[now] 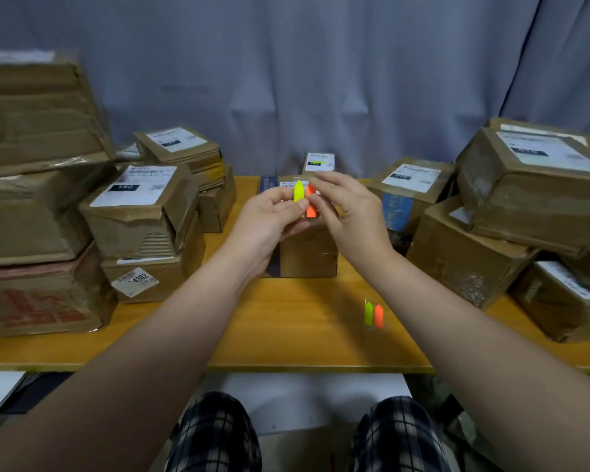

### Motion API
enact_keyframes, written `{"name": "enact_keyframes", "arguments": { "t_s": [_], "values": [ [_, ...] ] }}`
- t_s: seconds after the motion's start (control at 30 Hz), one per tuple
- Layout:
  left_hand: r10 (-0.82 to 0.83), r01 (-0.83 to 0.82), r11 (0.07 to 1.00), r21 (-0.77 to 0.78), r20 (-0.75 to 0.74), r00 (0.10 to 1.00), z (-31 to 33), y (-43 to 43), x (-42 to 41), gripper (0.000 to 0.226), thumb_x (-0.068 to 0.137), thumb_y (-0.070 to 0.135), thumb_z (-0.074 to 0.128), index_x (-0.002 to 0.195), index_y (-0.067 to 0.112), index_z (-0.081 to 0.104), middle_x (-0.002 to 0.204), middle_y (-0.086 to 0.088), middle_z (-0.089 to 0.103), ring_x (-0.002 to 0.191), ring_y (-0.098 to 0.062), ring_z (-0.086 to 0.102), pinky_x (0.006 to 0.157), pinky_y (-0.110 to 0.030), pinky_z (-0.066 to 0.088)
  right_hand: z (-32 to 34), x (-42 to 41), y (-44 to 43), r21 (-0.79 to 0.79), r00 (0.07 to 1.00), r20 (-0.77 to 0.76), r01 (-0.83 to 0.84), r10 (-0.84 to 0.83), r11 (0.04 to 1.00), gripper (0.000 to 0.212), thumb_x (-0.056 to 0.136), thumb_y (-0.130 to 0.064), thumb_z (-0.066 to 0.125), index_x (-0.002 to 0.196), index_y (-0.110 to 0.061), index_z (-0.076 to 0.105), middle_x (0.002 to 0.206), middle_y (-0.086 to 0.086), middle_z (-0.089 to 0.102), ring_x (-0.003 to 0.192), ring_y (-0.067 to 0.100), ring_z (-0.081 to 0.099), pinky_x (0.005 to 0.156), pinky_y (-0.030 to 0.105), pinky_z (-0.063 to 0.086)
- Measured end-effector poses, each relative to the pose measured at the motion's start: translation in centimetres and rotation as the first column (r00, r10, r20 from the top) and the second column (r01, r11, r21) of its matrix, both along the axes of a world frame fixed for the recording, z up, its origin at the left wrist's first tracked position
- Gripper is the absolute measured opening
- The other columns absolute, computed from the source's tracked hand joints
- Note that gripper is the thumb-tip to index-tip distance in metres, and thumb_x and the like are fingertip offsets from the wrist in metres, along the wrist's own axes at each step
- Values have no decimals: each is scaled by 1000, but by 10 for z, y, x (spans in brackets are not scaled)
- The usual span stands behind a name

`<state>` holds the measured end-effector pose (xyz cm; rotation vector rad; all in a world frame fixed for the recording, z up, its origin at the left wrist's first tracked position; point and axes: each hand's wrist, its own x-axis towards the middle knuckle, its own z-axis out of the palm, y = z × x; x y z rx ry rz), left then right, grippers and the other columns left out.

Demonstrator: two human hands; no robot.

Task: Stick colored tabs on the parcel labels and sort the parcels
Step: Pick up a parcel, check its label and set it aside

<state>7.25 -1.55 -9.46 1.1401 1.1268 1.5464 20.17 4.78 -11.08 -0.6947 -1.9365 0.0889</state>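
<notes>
Two arrow tabs (298,192) stand pinched in the left hand (269,221) above the middle parcel (307,257), the right hand (351,216) nipping the orange tab (310,208), apparently peeling it; next it needs pressing flat onto that parcel's label (288,185).

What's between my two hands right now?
A yellow tab and an orange tab, side by side in the head view. The left hand pinches the yellow one; the right hand pinches the orange one.
</notes>
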Motion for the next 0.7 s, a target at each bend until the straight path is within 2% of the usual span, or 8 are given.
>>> {"name": "enact_keyframes", "arguments": {
  "t_s": [0.13, 0.3, 0.43, 0.57, 0.63, 0.7],
  "values": [
    [8, -8, 1000, -27, 10, 1000, 2, 6, -2, 19, 98, 12, 51, 110, 7, 63, 90, 0, 70, 84, -7, 66, 82, -22, 55, 1, -2, 12, -15, 998, 59, 17, -16, 1000, 31, 88, -22, 62, 115, -10, 69, 119, 11, 67, 109, 28, 61, 95, 29, 41],
    [78, -80, 997, -21, -95, 992, 3, 5, -2, 18, 97, 17, 52, 93, 14, 69, 97, -8, 68, 95, -18, 63, 84, -27, 55, 0, -1, 17, -3, 995, 101, 7, -7, 1000, 31, 89, -32, 59, 112, -16, 71, 122, 8, 65, 110, 29, 55, 94, 28, 37],
    [120, -117, 993, 24, -154, 981, 5, 5, 1, 19, 97, 16, 52, 90, 13, 70, 91, -9, 66, 87, -17, 60, 81, -27, 54, -2, -3, 16, 38, 998, 58, 36, -38, 999, 31, 89, -34, 56, 110, -16, 72, 123, 5, 65, 109, 27, 54, 93, 27, 37],
    [133, -129, 991, 43, -133, 982, 7, 6, 2, 18, 97, 13, 53, 98, 5, 68, 82, -4, 65, 77, -11, 58, 72, -21, 52, -3, -5, 11, 65, 998, -4, 58, -58, 996, 31, 89, -34, 56, 108, -17, 73, 123, 3, 65, 107, 22, 51, 92, 22, 35],
    [138, -134, 990, 42, -131, 982, 7, 6, 2, 18, 97, 13, 53, 99, 4, 68, 83, -6, 66, 78, -12, 59, 72, -21, 53, -4, -6, 10, 57, 998, -11, 59, -58, 997, 30, 90, -33, 57, 109, -17, 73, 124, 2, 64, 108, 20, 49, 93, 24, 35],
    [128, -127, 992, 18, -143, 981, 6, 7, 1, 17, 96, 17, 55, 93, 9, 70, 91, -15, 67, 84, -17, 61, 76, -25, 55, -4, -4, 11, 11, 999, -2, 42, -42, 999, 26, 90, -30, 61, 110, -17, 72, 128, 2, 62, 113, 17, 46, 97, 20, 31]
  ]
}}
